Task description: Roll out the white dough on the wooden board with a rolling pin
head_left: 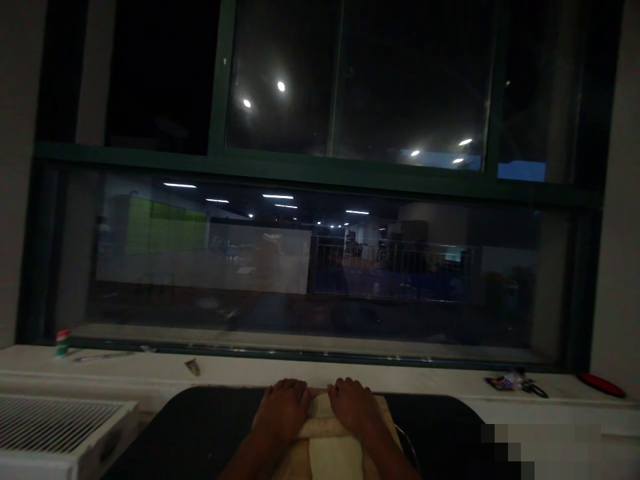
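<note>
My left hand (284, 405) and my right hand (353, 403) press down side by side, palms down, with fingers bent forward and thumbs facing each other. Across the gap between them runs a pale cylinder that looks like a rolling pin (327, 427); its ends are hidden beneath my hands. Below it, a strip of pale, smooth dough (336, 460) stretches toward me, and more of the pale sheet shows beyond the pin. Everything rests on a light wooden board (389, 417), partly covered by my forearms. Dim light blurs the finger details.
The board lies on a black rounded table (200, 427) against a white windowsill (240, 379). On the sill are a red-and-green container (62, 343), a small wrapper (193, 366), a cluttered bundle (515, 382) and a red-rimmed disc (601, 385). A white radiator (65, 427) stands left.
</note>
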Motion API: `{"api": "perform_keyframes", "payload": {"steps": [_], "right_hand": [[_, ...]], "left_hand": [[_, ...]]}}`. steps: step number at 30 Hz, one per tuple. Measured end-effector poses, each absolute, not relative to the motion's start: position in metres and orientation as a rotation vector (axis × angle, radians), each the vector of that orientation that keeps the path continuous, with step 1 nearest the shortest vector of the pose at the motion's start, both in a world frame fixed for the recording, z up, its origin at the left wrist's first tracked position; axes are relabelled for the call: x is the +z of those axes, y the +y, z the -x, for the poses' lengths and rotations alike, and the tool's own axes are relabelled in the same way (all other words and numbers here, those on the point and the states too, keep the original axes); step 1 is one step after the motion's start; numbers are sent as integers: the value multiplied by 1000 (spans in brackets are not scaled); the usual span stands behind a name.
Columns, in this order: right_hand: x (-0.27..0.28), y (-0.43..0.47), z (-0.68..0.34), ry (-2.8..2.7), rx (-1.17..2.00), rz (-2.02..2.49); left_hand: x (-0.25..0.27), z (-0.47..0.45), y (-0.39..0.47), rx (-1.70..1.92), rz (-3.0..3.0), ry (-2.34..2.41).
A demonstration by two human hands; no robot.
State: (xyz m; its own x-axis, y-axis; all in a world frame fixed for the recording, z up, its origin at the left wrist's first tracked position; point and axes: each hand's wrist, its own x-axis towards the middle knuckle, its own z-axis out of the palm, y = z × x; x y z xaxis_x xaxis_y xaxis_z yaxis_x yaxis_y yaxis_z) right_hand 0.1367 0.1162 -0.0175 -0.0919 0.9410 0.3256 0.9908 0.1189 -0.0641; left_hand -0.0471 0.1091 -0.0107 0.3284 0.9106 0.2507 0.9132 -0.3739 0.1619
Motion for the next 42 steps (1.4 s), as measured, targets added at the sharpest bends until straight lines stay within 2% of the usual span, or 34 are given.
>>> {"api": "perform_keyframes", "payload": {"steps": [10,42], "right_hand": [[-19,89,-137,-2159,-311,1795],[-20,1,-128,-2086,-208,1889]], "left_hand": [[-19,49,83,-614,2517,-1640],[-25,55,0,-543,2604,-1589]]}}
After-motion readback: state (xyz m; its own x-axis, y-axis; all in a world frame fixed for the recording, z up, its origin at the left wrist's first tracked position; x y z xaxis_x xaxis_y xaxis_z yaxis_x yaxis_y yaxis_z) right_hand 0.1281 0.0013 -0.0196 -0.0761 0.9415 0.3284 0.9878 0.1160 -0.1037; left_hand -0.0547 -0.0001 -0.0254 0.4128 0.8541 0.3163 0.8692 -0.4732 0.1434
